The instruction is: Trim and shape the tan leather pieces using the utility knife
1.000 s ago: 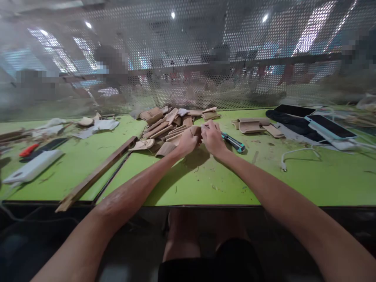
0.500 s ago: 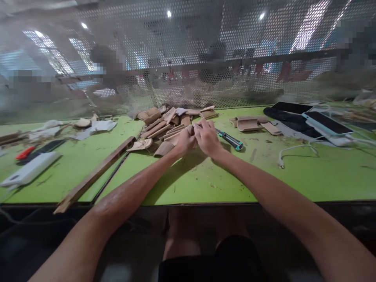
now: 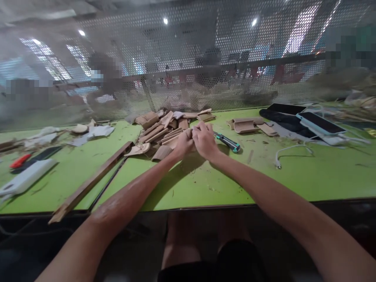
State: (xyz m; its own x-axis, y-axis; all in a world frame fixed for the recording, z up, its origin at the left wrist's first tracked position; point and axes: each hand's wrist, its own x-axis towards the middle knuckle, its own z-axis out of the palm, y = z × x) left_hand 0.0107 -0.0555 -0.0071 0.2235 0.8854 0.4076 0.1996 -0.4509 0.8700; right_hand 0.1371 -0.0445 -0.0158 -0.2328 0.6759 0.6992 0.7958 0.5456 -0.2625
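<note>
My left hand (image 3: 184,143) and my right hand (image 3: 205,141) meet over the green table (image 3: 205,188), their fingers closed together. Whatever they pinch is mostly covered by the fingers and too small to name. Just behind and left of them lies a pile of tan curved pieces (image 3: 157,132), which look like bamboo or wood. A utility knife (image 3: 227,141) with a black and teal handle rests right of my right hand. Further right are a few more curved tan pieces (image 3: 244,125).
A long wooden strip (image 3: 91,182) lies to the left, its end past the table edge. A white power strip (image 3: 28,176) and a red-tipped tool (image 3: 20,161) are far left. Phones (image 3: 321,124) and a white cable (image 3: 293,149) lie right. Perforated mesh (image 3: 188,90) stands behind.
The camera view has shifted slightly, so the table contents appear a little further left. Both hands stay together in the same place over the table, with only slight finger movement.
</note>
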